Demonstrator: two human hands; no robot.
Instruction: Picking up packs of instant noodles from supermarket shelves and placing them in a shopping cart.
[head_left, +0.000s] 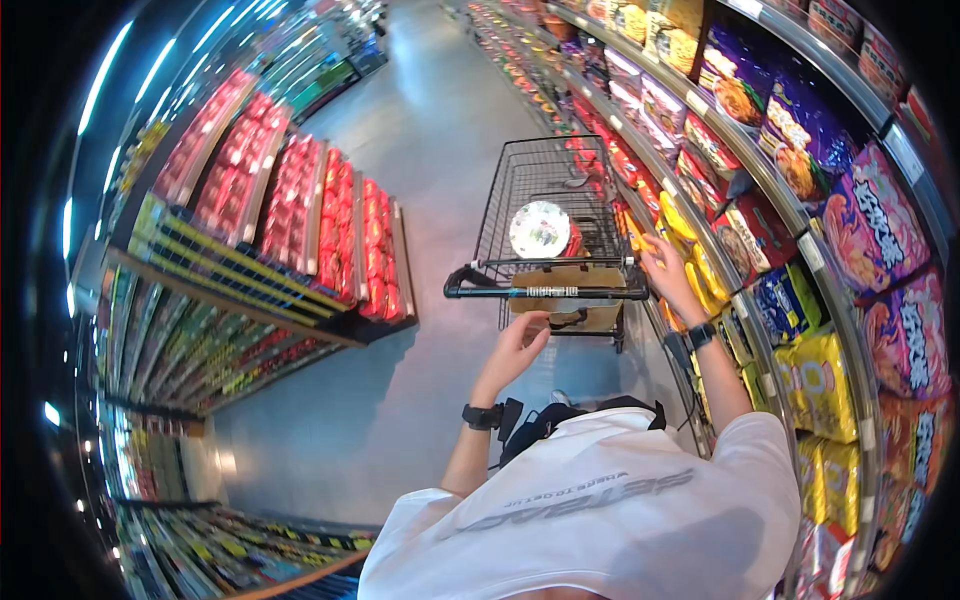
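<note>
A black wire shopping cart stands before me, its handlebar towards my body. My left hand hangs just behind the bar with thumb and fingers apart, holding nothing. Close to its fingertips is a brown bag with dark handles at the near end of the cart. My right hand is past the right end of the bar, fingers spread, beside yellow packets on the shelf; whether it touches one I cannot tell. In the basket sits a round, white, printed lid or container top, with something red partly hidden beside it.
Shelves of bagged instant noodles run close along my right, with price rails jutting out. To the left stands a display rack of red packages. Grey floor lies between, and the aisle stretches ahead.
</note>
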